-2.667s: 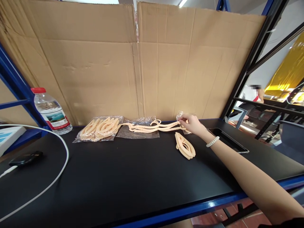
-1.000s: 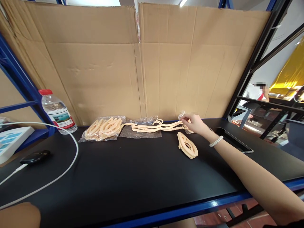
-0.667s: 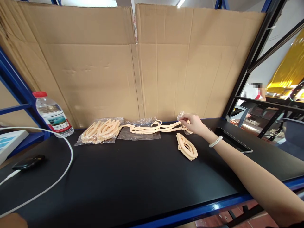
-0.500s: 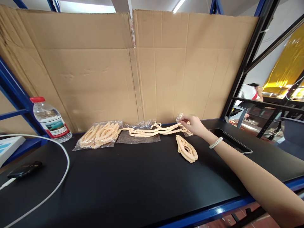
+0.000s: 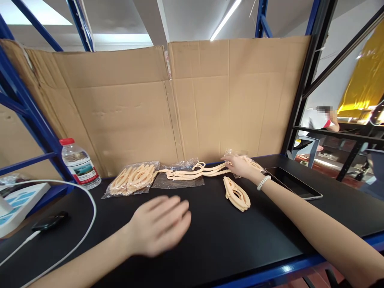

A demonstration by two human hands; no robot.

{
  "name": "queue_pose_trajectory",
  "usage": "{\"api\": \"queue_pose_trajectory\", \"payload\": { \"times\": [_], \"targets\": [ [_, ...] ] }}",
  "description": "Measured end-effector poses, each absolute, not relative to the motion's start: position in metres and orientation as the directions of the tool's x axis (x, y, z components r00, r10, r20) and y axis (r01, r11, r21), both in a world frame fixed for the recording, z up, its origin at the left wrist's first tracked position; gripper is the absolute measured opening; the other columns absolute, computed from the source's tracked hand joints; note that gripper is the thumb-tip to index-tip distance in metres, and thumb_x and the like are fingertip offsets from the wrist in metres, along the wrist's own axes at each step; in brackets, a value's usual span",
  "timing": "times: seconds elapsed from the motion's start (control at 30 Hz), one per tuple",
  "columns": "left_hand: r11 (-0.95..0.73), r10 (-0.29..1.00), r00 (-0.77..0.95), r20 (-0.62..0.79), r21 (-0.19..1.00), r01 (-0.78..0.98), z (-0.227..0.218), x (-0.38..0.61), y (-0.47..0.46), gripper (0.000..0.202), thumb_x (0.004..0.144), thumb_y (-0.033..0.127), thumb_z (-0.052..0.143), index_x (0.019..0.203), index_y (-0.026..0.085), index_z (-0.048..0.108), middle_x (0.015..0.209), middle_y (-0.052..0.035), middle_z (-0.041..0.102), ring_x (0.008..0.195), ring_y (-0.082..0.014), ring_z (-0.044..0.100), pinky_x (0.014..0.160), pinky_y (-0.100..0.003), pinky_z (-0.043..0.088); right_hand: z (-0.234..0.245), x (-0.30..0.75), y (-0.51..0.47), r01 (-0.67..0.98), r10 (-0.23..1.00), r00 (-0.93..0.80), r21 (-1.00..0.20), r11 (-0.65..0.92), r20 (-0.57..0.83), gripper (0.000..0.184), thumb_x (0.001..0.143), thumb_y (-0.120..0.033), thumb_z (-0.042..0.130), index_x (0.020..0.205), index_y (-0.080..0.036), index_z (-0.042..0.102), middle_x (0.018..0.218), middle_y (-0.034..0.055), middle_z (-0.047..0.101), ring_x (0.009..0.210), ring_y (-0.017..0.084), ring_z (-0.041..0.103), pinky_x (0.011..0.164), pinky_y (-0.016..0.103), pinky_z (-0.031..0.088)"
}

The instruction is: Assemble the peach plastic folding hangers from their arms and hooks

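Observation:
My left hand (image 5: 163,226) hovers over the near part of the black table, slightly blurred, fingers stretched out and holding nothing. At the back, my right hand (image 5: 241,166), with a pale bead bracelet at the wrist, has its fingers closed at the right end of a stack of unfolded beige hangers (image 5: 186,175); the exact grip is partly hidden. Those hangers lie partly on a clear plastic bag (image 5: 177,184). A folded beige hanger bundle (image 5: 237,195) rests on the table below my right hand. More folded hangers (image 5: 133,179) sit in a clear bag on the left.
Behind my right hand is another clear bag (image 5: 255,163) with beige pieces. A tablet (image 5: 289,184) lies to the right. On the left are a water bottle (image 5: 80,165), a power strip (image 5: 24,204), a black device (image 5: 50,221) and a white cable (image 5: 93,218). Cardboard (image 5: 204,116) walls the back.
My left hand has come into view from the lower left, over the table. The right hand stays at the hangers' right end. The camera has tilted up a little.

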State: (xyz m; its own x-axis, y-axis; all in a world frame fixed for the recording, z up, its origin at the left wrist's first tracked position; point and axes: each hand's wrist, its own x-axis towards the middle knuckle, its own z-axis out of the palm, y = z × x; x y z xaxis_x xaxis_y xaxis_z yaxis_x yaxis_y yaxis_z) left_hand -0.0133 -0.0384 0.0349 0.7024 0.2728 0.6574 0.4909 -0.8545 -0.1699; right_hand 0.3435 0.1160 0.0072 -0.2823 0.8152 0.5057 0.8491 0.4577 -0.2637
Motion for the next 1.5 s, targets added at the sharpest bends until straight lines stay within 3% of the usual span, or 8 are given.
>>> {"api": "queue_pose_trajectory", "payload": {
  "times": [0.23, 0.37, 0.57, 0.7, 0.93, 1.07, 1.27, 1.5],
  "targets": [
    [-0.602, 0.758, 0.432, 0.489, 0.27, 0.751, 0.015, 0.02, 0.023, 0.023, 0.08, 0.018, 0.05, 0.102, 0.022, 0.056, 0.098, -0.0055, 0.066, 0.081, -0.0207, 0.066, 0.064, -0.03, 0.053, 0.002, 0.332, 0.12, 0.842, 0.813, -0.406, -0.174, 0.51, 0.417, 0.022, 0.095, -0.03, 0.057, 0.111, -0.017, 0.063, 0.116, 0.0079, 0.063, 0.104, 0.022, 0.061, 0.091, 0.045, 0.05],
    [-0.612, 0.768, 0.452, 0.453, 0.314, 0.726, 0.005, 0.024, 0.017, 0.021, 0.081, 0.018, 0.049, 0.1, 0.023, 0.055, 0.092, -0.0022, 0.064, 0.067, -0.0149, 0.061, 0.061, -0.027, 0.052, 0.004, 0.331, 0.117, 0.848, 0.82, -0.397, -0.177, 0.5, 0.414, 0.019, 0.094, -0.03, 0.058, 0.102, -0.014, 0.064, 0.104, 0.0056, 0.066, 0.093, 0.019, 0.064, 0.085, 0.041, 0.053],
    [-0.658, 0.751, 0.502, 0.428, 0.426, 0.621, -0.004, 0.022, 0.007, 0.021, 0.083, 0.016, 0.047, 0.101, 0.022, 0.055, 0.091, -0.0021, 0.061, 0.068, -0.0139, 0.058, 0.062, -0.027, 0.049, 0.013, 0.332, 0.105, 0.863, 0.816, -0.314, -0.213, 0.459, 0.485, 0.018, 0.087, -0.008, 0.054, 0.085, -0.018, 0.068, 0.09, 0.0053, 0.072, 0.085, 0.019, 0.066, 0.079, 0.031, 0.05],
    [-0.653, 0.756, 0.492, 0.431, 0.54, 0.531, -0.004, 0.021, 0.006, 0.019, 0.082, 0.014, 0.048, 0.098, 0.021, 0.056, 0.089, -0.0024, 0.061, 0.075, -0.0147, 0.06, 0.063, -0.026, 0.05, 0.019, 0.337, 0.099, 0.871, 0.799, -0.268, -0.22, 0.44, 0.539, 0.019, 0.083, -0.007, 0.054, 0.085, -0.02, 0.068, 0.089, 0.006, 0.073, 0.085, 0.023, 0.068, 0.078, 0.033, 0.049],
    [-0.3, 0.916, 0.354, 0.188, 0.907, 0.295, -0.001, 0.025, 0.015, 0.019, 0.078, 0.022, 0.062, 0.097, 0.019, 0.061, 0.098, -0.0062, 0.065, 0.081, -0.0179, 0.063, 0.066, -0.029, 0.053, 0.031, 0.343, 0.085, 0.873, 0.766, -0.188, -0.252, 0.417, 0.615, 0.018, 0.081, -0.011, 0.054, 0.087, -0.02, 0.069, 0.087, 0.0065, 0.075, 0.082, 0.024, 0.069, 0.079, 0.036, 0.05],
    [-0.15, 0.935, 0.348, 0.071, 0.967, 0.207, 0.003, 0.026, 0.021, 0.034, 0.081, 0.029, 0.062, 0.112, 0.017, 0.06, 0.111, -0.0113, 0.066, 0.082, -0.0194, 0.069, 0.077, -0.038, 0.057, 0.04, 0.342, 0.075, 0.88, 0.754, -0.116, -0.284, 0.379, 0.647, 0.015, 0.082, -0.018, 0.056, 0.086, -0.02, 0.069, 0.078, 0.0047, 0.074, 0.073, 0.024, 0.069, 0.071, 0.034, 0.05],
    [-0.034, 0.93, 0.367, -0.013, 0.992, 0.119, 0.008, 0.026, 0.017, 0.036, 0.08, 0.032, 0.069, 0.114, 0.02, 0.066, 0.131, -0.0124, 0.061, 0.113, -0.0274, 0.063, 0.097, -0.043, 0.052, 0.048, 0.337, 0.064, 0.873, 0.728, -0.081, -0.303, 0.381, 0.681, 0.015, 0.085, -0.023, 0.055, 0.086, -0.022, 0.07, 0.075, 0.0046, 0.073, 0.069, 0.024, 0.067, 0.067, 0.035, 0.05],
    [-0.045, 0.978, 0.194, 0.073, 0.988, -0.145, 0.015, 0.028, 0.009, 0.039, 0.084, 0.027, 0.068, 0.122, 0.024, 0.06, 0.148, -0.0082, 0.045, 0.116, -0.0254, 0.06, 0.092, -0.039, 0.055, 0.042, 0.321, 0.059, 0.797, 0.642, -0.301, -0.183, 0.575, 0.705, 0.017, 0.089, -0.02, 0.049, 0.092, -0.021, 0.066, 0.088, 0.0072, 0.071, 0.08, 0.025, 0.065, 0.072, 0.038, 0.05]
  ]
}}
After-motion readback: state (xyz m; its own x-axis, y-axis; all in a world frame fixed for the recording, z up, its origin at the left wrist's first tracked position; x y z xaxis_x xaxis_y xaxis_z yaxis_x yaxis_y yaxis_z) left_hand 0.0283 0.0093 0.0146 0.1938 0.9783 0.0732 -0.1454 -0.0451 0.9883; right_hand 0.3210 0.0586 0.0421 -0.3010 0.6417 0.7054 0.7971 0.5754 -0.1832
